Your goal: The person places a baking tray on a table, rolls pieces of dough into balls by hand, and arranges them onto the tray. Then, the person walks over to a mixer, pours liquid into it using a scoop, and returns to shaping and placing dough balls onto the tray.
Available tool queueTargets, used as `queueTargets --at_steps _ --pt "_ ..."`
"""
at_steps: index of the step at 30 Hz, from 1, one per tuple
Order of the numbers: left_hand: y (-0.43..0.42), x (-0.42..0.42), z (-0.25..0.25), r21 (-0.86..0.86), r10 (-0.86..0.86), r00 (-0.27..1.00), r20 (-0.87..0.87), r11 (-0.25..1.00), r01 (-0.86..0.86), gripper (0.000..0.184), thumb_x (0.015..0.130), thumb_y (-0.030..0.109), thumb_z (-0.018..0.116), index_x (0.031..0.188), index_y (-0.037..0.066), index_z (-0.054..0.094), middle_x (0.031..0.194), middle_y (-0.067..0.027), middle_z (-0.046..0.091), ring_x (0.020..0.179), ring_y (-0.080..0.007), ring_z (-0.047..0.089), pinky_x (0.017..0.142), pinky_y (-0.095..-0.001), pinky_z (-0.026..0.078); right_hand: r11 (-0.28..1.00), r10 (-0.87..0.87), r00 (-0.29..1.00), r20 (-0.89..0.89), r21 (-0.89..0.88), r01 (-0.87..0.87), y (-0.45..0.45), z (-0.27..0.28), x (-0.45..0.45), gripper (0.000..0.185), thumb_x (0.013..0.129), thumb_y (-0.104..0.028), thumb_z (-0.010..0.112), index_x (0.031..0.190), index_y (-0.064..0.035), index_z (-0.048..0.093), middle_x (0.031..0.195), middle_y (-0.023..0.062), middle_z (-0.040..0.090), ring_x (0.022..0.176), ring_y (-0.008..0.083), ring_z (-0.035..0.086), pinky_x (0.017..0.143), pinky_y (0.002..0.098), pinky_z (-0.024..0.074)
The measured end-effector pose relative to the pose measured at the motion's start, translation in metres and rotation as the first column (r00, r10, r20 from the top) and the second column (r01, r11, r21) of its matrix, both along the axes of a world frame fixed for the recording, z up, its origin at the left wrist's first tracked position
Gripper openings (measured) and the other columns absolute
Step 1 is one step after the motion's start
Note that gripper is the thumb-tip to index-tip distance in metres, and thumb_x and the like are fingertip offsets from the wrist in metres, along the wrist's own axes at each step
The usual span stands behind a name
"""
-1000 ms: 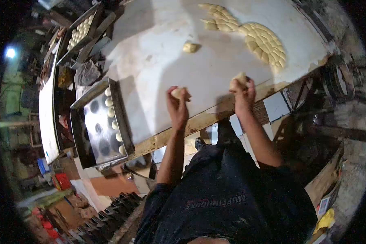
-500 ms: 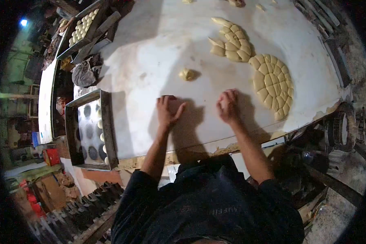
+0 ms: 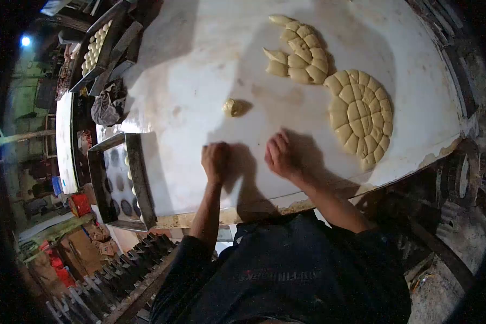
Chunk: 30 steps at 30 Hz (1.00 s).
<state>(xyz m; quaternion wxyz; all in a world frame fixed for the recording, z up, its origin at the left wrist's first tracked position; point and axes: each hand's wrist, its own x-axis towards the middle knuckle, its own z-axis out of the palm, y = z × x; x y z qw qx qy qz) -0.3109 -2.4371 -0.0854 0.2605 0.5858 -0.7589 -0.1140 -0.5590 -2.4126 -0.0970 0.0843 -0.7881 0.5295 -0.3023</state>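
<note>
My left hand (image 3: 216, 162) is closed, knuckles up, low over the pale worktop (image 3: 183, 140). Curled fingers hide whatever may be under its palm. To its right, my right hand (image 3: 281, 155) is also closed, its fingers bent inward, and what they hold, if anything, is hidden. A small lump of dough (image 3: 232, 108) lies just beyond the hands. On the right of the worktop rests a rounded slab of dough (image 3: 360, 116) scored into many pieces. A curved strip of cut dough pieces (image 3: 308, 56) adjoins its far end.
A dark-rimmed metal tray (image 3: 146, 186) with round dough balls along one side stands at the left. Farther back is another tray (image 3: 94, 51) holding several dough balls. A crumpled dark cloth (image 3: 109, 105) lies between them. The worktop's worn front edge (image 3: 291, 208) runs before me.
My left hand has gone from spread fingers and thumb to a closed shape. My right hand has shifted left, nearer to it. The view has turned slightly.
</note>
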Motion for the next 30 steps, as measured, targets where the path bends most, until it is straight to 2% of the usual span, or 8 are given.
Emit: queueTargets --at_steps 3,9,13,14,17,19,23,30 --pt "0.054 0.024 0.004 0.05 -0.159 0.986 0.041 0.986 0.157 0.021 0.071 0.004 0.063 0.091 0.004 0.06 0.096 -0.014 0.058 0.094 -0.0369 0.052 0.084 -0.0478 0.042 0.98 0.127 0.99 -0.066 -0.149 -0.136 0.024 -0.016 -0.03 0.009 0.067 -0.009 0.061 0.068 -0.0089 0.052 0.073 0.0088 0.052 0.081 0.0277 0.055 0.058 0.0381 0.0482" --pt "-0.022 0.094 -0.013 -0.108 0.119 0.992 0.034 0.988 -0.115 0.01 0.08 0.011 0.055 0.086 0.008 0.063 0.085 -0.0075 0.062 0.086 -0.0299 0.054 0.081 -0.0416 0.041 0.995 -0.06 0.998 0.016 -0.079 0.061 -0.032 0.014 -0.041 0.012 0.075 -0.002 0.056 0.084 0.0003 0.048 0.085 0.0165 0.048 0.089 0.04 0.047 0.085 0.0517 0.0381" --pt "-0.039 0.04 -0.027 0.139 0.182 0.785 -0.593 0.983 -0.122 0.018 0.078 0.012 0.06 0.095 0.009 0.064 0.098 -0.0104 0.063 0.093 -0.0295 0.056 0.082 -0.0393 0.045 0.937 -0.339 0.935 0.102 -0.047 0.345 -0.037 0.009 0.021 0.008 0.083 -0.007 0.053 0.086 -0.0002 0.05 0.088 0.0168 0.05 0.089 0.0394 0.046 0.083 0.0494 0.0381" --pt "-0.031 0.031 -0.02 0.334 0.129 0.991 0.027 0.933 -0.13 0.019 0.082 0.012 0.055 0.099 0.006 0.063 0.1 -0.0126 0.061 0.095 -0.0291 0.057 0.086 -0.0353 0.045 0.947 -0.319 0.942 0.103 -0.013 0.322 -0.023 0.011 0.033 0.008 0.085 -0.008 0.053 0.085 0.0001 0.05 0.088 0.0168 0.05 0.088 0.0392 0.046 0.083 0.0497 0.0382" --pt "0.044 0.048 -0.004 0.12 -0.114 0.967 -0.226 0.982 0.144 0.041 0.08 0.0 0.052 0.121 0.007 0.053 0.119 -0.0132 0.055 0.112 -0.0347 0.049 0.098 -0.0397 0.04 0.994 -0.084 0.992 -0.099 -0.079 0.076 0.028 0.002 0.018 0.013 0.089 -0.01 0.048 0.087 0.0013 0.054 0.098 0.0187 0.053 0.097 0.0395 0.049 0.087 0.0475 0.04" --pt "0.073 0.087 0.011 0.212 -0.079 0.979 -0.189 0.97 0.119 0.048 0.078 -0.002 0.053 0.125 0.006 0.047 0.123 -0.0144 0.051 0.114 -0.0349 0.048 0.098 -0.0411 0.042 0.955 -0.154 0.97 0.19 0.279 0.097 0.036 -0.017 -0.022 0.013 0.088 -0.01 0.052 0.095 0.0002 0.058 0.106 0.016 0.055 0.103 0.0309 0.051 0.092 0.0409 0.0395" --pt "0.111 0.183 0.06 0.254 0.123 0.826 -0.551 0.967 0.026 0.046 0.074 -0.003 0.066 0.117 0.002 0.052 0.098 -0.0175 0.059 0.089 -0.0318 0.059 0.079 -0.0384 0.048 0.561 -0.411 0.861 -0.301 0.661 0.499 0.01 0.072 0.004 0.027 0.091 -0.023 0.051 0.085 0.0014 0.062 0.086 0.0101 0.062 0.08 0.0201 0.061 0.073 0.0344 0.0503" --pt "0.148 0.408 0.061 -0.226 0.665 0.734 0.138 0.742 -0.631 0.031 0.078 0.02 0.062 0.105 0.006 0.057 0.078 -0.0145 0.063 0.072 -0.0322 0.061 0.075 -0.0503 0.042 0.73 0.209 0.882 0.421 0.534 -0.428 0.001 0.106 0.298 0.021 0.088 -0.008 0.055 0.107 0.0015 0.057 0.097 0.0119 0.059 0.086 0.0183 0.059 0.071 0.0315 0.0522"
